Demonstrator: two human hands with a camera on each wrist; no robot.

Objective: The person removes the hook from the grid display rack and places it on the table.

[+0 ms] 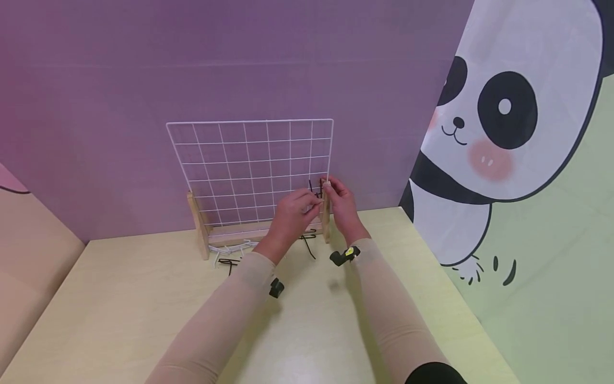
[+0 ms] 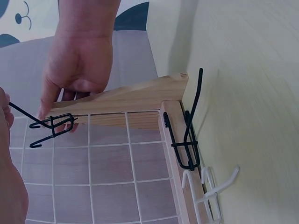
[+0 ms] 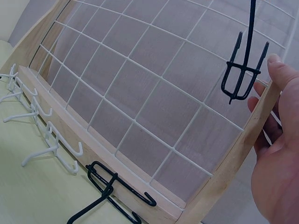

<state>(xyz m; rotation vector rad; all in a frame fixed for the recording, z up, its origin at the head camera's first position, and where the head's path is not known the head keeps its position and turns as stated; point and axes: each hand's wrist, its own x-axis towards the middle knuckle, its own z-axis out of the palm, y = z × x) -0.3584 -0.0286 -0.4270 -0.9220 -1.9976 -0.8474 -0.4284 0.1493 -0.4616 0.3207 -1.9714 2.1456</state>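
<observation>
A white wire grid panel stands upright in a wooden stand. My left hand is at the panel's lower right and pinches the end of a black wire hook. The hook's forked end lies against the grid wires, near the wooden side post. My right hand grips that post from its outer side, with the thumb at the top and the fingers behind it. In the right wrist view the left hand is out of sight and only the hook shows.
Another black hook leans on the stand's base bar at the right. Several white hooks lie along the bar, and a further black hook is near its left part. A purple wall rises behind the table.
</observation>
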